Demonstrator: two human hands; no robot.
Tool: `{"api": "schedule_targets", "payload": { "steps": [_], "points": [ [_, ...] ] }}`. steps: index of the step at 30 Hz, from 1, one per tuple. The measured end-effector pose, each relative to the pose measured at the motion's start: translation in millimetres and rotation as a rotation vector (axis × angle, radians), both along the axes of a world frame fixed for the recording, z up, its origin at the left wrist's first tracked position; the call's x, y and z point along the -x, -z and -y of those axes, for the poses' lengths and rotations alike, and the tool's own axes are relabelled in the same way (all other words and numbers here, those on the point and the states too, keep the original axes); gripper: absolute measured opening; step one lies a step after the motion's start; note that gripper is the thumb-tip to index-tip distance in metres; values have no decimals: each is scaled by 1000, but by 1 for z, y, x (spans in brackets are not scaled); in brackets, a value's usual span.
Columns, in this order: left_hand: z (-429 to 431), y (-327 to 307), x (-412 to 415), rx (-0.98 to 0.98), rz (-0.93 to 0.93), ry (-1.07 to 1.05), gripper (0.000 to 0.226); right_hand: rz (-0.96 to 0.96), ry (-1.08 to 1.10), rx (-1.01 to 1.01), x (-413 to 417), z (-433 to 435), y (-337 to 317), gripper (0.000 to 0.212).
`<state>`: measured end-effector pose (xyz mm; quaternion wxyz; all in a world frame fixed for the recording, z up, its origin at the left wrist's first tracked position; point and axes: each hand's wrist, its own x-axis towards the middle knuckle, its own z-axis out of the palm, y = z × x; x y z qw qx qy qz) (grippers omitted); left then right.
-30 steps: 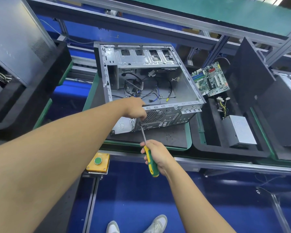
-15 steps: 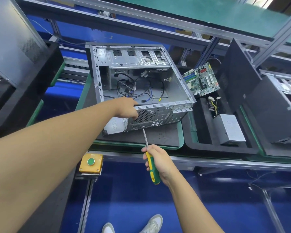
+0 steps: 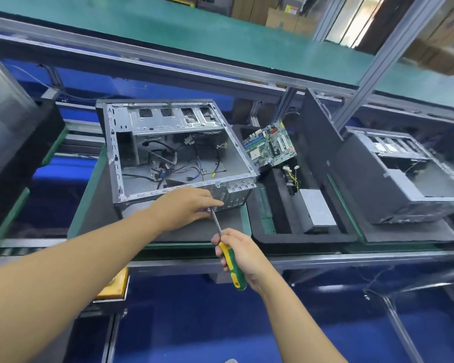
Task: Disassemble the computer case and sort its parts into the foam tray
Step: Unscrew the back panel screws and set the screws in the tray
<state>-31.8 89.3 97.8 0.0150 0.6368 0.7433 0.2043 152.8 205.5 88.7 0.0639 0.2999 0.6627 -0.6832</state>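
The case (image 3: 176, 153) lies open side up on the dark mat, mid-bench, just left of the tray (image 3: 299, 238). A second ago the left hand (image 3: 186, 208) rested on the near rim beside the fan grille. It has now slid right along the rear panel, and its fingers meet the tip of the screwdriver (image 3: 232, 268) there. They may be pinching a loosened screw, but the tip is covered and I cannot tell if they grip anything. The right hand (image 3: 243, 254) stays wrapped round the green-and-yellow handle, shaft angled up at the panel. I judge that a rear screw is coming out, freeing the next part.

Only loose cables (image 3: 168, 166) are visible inside the case. The tray holds a motherboard (image 3: 270, 144) leaning at its far end, a wire bundle (image 3: 291, 176) below it, and a silver power supply (image 3: 316, 208) nearest.
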Motion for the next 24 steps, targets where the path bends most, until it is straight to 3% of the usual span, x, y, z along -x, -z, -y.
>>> {"api": "schedule_targets", "payload": {
  "steps": [4,8,11,14,20,22,24],
  "points": [
    [-19,2,-6,-3,18,-7,31,11,-26,-20,-8,-20,-5,29],
    [-46,0,1,185,-78,-10,35,32,-51,-21,-13,-50,-3,29],
    [-79,-4,2,196,-80,-145,26,37,-7,-1,-13,-85,-1,28],
    [-126,-4,-15,144,100,-243,27,35,83,13,-13,-128,-1,25],
    [-236,23,-64,306,617,-368,27,96,266,-18,-9,-221,3,20],
    [-261,38,-70,389,712,-440,25,125,285,-11,-9,-245,6,19],
    [-277,47,-69,489,677,-497,27,139,284,-10,-9,-265,10,20]
  ]
}}
